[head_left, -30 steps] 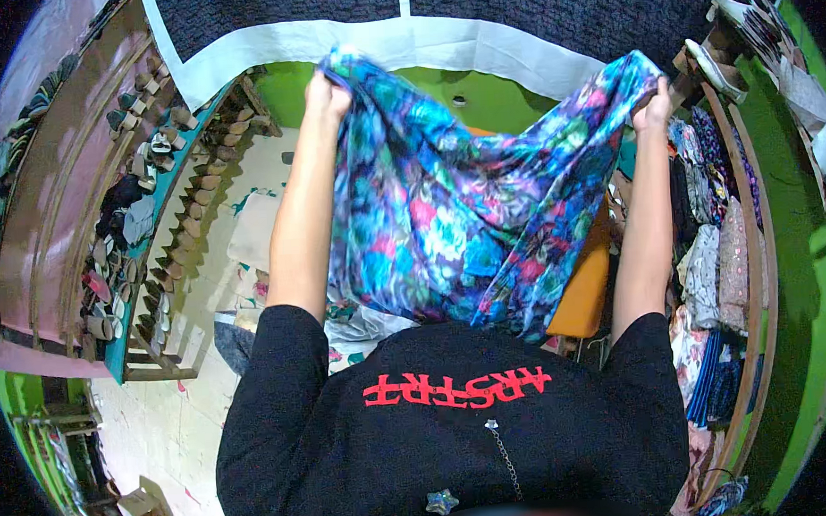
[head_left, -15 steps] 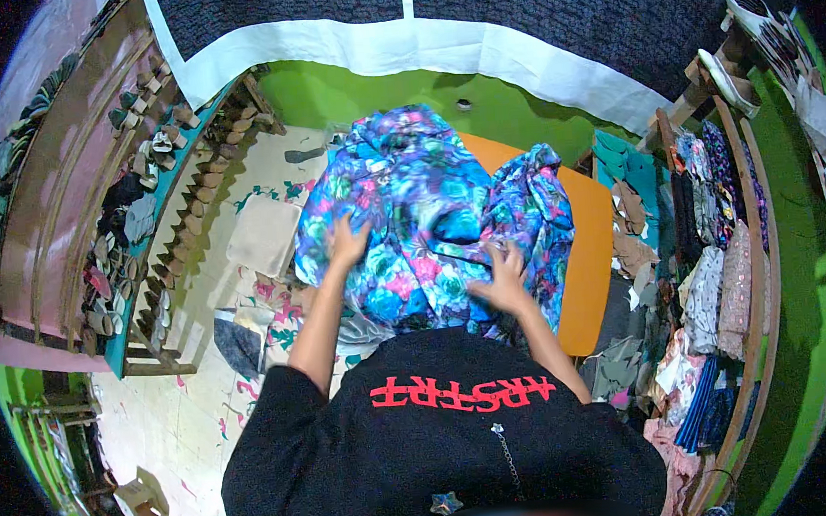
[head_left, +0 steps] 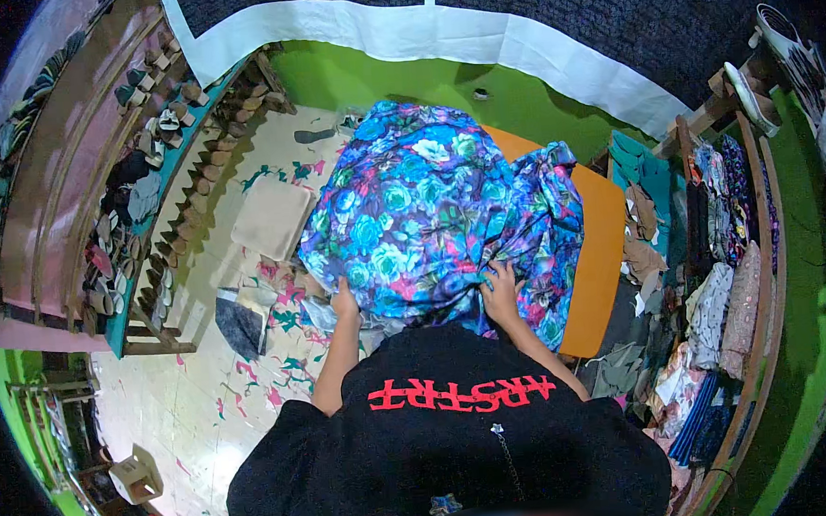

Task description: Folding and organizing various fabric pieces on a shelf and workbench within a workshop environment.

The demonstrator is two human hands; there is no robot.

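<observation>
- Where the view curves off at the far left, a wooden rack point(head_left: 99, 220) slants upward, its shelves packed with shoes and sandals.
- Just right of the rack, the pale floor point(head_left: 204, 403) is strewn with small pink and green fabric scraps; a beige mat point(head_left: 273, 217) lies flat on it, and a dark grey rag point(head_left: 240, 323) sits lower down.
- Next comes the left hand point(head_left: 345, 300), laid on the near left edge of the floral cloth point(head_left: 420, 220), fingers pinching the hem; the grip looks closed on the fabric.
- Blue, teal and pink, the cloth is spread in a rumpled heap over an orange table point(head_left: 603, 265), covering most of the top and hanging over its left side.
- Pressed onto the cloth's near edge toward its right, the right hand point(head_left: 502, 290) has fingers spread and curled into a gathered fold, gripping it.
- A bare strip of orange shows to the right of the cloth.
- At the far right, wooden shelves point(head_left: 762, 237) hold stacked folded fabrics in many colours, and cut pieces lie piled between shelves and table.
</observation>
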